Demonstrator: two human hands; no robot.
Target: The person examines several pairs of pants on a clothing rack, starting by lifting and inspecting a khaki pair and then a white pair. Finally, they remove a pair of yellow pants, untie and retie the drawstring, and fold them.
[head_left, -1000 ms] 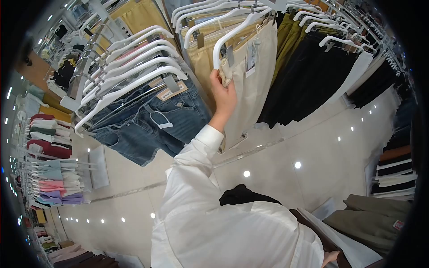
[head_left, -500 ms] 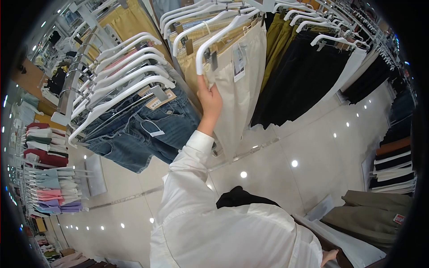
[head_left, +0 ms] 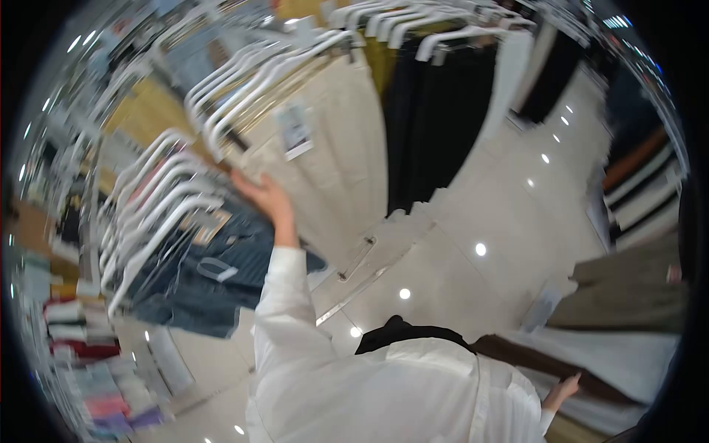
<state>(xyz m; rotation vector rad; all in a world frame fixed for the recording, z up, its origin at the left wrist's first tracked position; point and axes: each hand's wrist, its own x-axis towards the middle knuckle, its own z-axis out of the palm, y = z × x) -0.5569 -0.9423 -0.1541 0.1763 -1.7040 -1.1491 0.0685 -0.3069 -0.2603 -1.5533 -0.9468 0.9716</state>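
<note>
My left hand (head_left: pixel 267 201) reaches up to the rack, fingers stretched and thumb apart, at the left edge of cream trousers (head_left: pixel 336 144) on a white hanger (head_left: pixel 214 133). It holds nothing that I can see; its fingertips are blurred. A paper tag (head_left: pixel 294 131) hangs from the cream trousers. Left of the hand hang blue denim shorts (head_left: pixel 199 288) with tags. My right hand (head_left: pixel 563 391) is low at the right, its fingers closed at the edge of a dark brown garment (head_left: pixel 528 362). The fingertips are small and partly hidden there.
Black trousers (head_left: pixel 443 125) and mustard trousers (head_left: pixel 381 63) hang farther right on the rack. Olive-brown trousers (head_left: pixel 628 288) and a pale garment (head_left: pixel 620 354) are at the lower right. Folded coloured clothes (head_left: pixel 111 391) are at the lower left. The tiled floor (head_left: pixel 450 273) runs between racks.
My left hand has let go of the hanger end, and its fingers have opened. The view has turned, shifting the rack left. My right hand shows more, with more of the brown garment beside it.
</note>
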